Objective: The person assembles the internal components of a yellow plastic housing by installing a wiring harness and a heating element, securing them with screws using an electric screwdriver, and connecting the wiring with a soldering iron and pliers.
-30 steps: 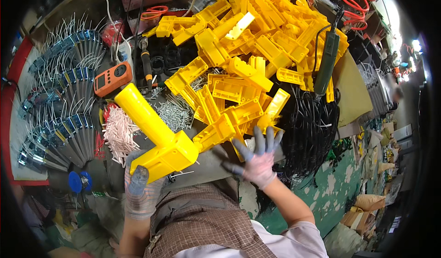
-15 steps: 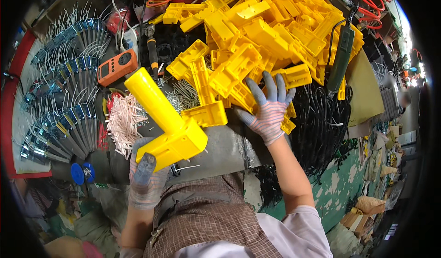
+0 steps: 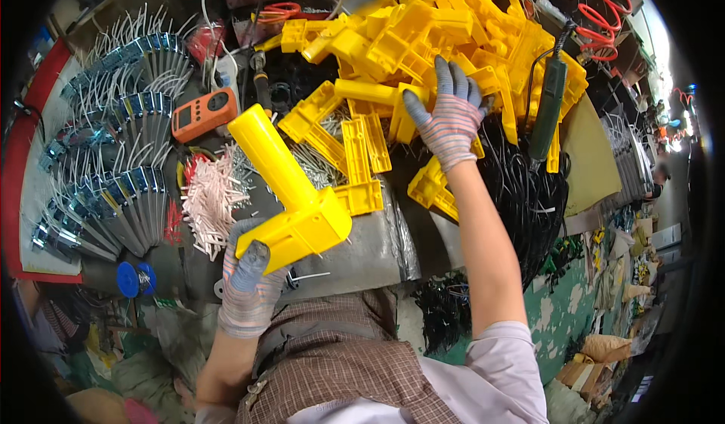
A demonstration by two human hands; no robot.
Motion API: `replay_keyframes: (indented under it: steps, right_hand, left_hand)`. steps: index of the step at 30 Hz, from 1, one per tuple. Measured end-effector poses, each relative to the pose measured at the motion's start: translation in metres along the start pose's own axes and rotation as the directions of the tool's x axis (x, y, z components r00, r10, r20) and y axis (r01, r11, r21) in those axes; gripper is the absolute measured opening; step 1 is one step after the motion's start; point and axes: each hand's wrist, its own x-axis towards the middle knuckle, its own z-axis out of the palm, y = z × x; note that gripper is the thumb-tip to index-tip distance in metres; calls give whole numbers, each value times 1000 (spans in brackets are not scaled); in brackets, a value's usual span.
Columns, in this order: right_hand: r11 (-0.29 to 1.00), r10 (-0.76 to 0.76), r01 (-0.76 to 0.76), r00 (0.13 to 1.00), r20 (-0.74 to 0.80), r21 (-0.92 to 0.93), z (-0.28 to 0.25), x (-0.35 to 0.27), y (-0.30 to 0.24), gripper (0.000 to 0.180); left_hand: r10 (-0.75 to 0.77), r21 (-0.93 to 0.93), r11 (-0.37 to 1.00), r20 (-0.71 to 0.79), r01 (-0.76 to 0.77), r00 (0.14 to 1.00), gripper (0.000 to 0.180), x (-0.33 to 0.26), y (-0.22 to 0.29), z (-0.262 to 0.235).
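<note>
My left hand [image 3: 251, 296], in a striped glove with grey fingertips, grips a yellow plastic housing [image 3: 306, 228]. A thick round tube rises from it, leaning up and left, and my thumb lies across the lower end. At the near side of a big heap of yellow plastic parts [image 3: 423, 35], my gloved right hand [image 3: 450, 126] rests with thumb and fingers spread. Its fingertips touch the parts, and some are hidden under the palm. Loose yellow half shells [image 3: 356, 152] lie between the hands, next to small screws [image 3: 313, 163].
Pale pink sleeves [image 3: 211, 205] are piled left of the housing, below an orange meter [image 3: 204, 114]. Wired circuit boards [image 3: 113, 197] stand in rows at far left. A dark green tool [image 3: 549, 107] hangs at right over black cables [image 3: 521, 190]. A blue spool [image 3: 136, 278] sits near the edge.
My right hand has moved farther into the heap, and several yellow parts there have shifted or tumbled nearer. The left hand still holds the housing, almost unmoved.
</note>
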Motion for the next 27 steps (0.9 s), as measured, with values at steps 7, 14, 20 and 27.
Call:
replay_keyframes:
  steps: [7,14,20,27]
  right_hand:
    - [980,146,-121,976,159,-159,-4,49,-8,72]
    - [980,115,-43,922,370,-197,-22,57,-15,71]
    - [956,-96,152,970,223,-249,-16,15,6,58]
    - [786,-253,86,949,190,613,-100,-50,-34,40]
  left_hand:
    - [-3,-27,1000,24,4,1000,39,0,-1,-9]
    - [2,36,999,41,-4,999,39,-3,-2,-13]
    - [-12,22,1000,7,12,1000,43,-12,4,-19]
    - [-105,462,883,28,80,994,32,-9,24,2]
